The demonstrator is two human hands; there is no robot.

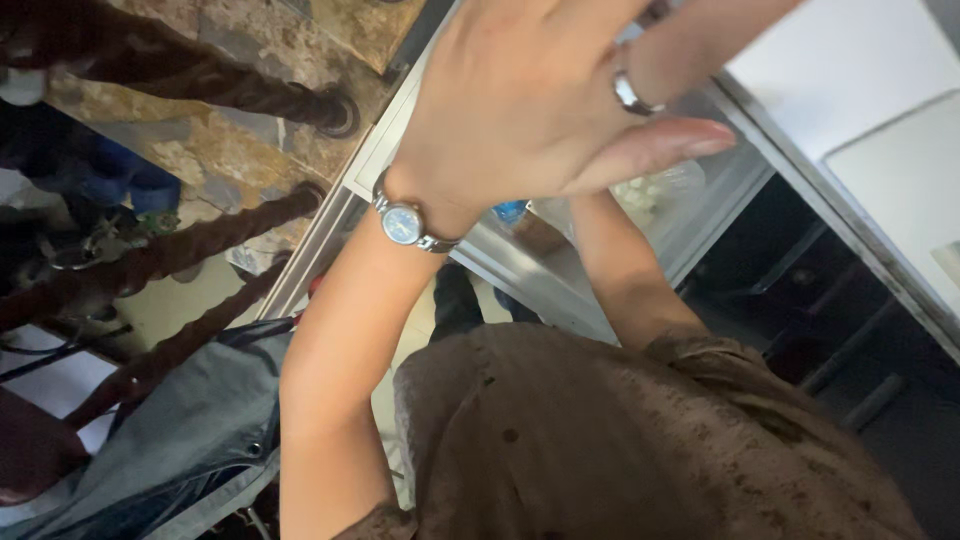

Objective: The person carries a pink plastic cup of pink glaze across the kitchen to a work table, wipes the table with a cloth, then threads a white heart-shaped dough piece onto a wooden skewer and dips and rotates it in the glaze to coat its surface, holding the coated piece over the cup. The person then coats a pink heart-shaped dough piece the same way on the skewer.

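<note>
My left hand [520, 90] is raised close to the camera with its back toward me, thumb and fingers stretched to the right. Nothing shows in it. A silver wristwatch with a blue face [405, 222] sits on that wrist, and a silver ring [628, 92] circles one finger. My right forearm [620, 270] rises from a brown sleeve [640, 440] and passes behind the left hand, which hides the right hand.
A metal-framed counter [520, 265] lies below the hands, with a clear bag of white pieces [655, 190] and a blue cap [510, 210] on it. Dark twisted wooden balusters [200, 240] stand at the left over brown stone. Denim cloth [180, 430] hangs at the lower left. A white surface [850, 70] is at the right.
</note>
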